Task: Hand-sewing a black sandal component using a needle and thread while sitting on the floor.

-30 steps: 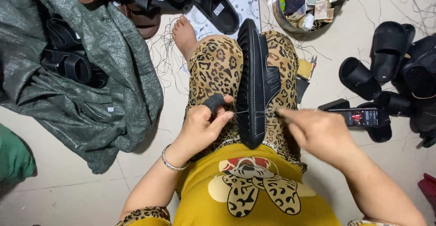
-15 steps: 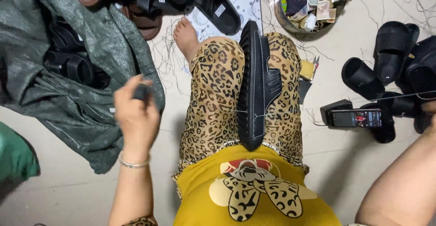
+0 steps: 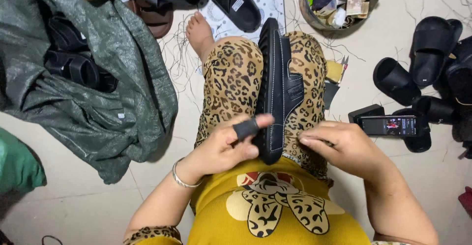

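Observation:
A black sandal with white stitching stands on its edge between my leopard-print legs, its toe pointing away from me. My left hand grips its near end from the left and wears a black guard on the index finger and a silver bangle on the wrist. My right hand presses pinched fingertips against the sandal's right side. What they pinch is too small to tell.
A grey-green sack holding black sandals lies at left. More black sandals and a phone sit at right. A metal bowl of odds and ends, other sandals and loose threads lie ahead.
Half a second ago my left hand was raised out to the left and my right arm was pulled out to the right. Both hands have come back onto the sandal.

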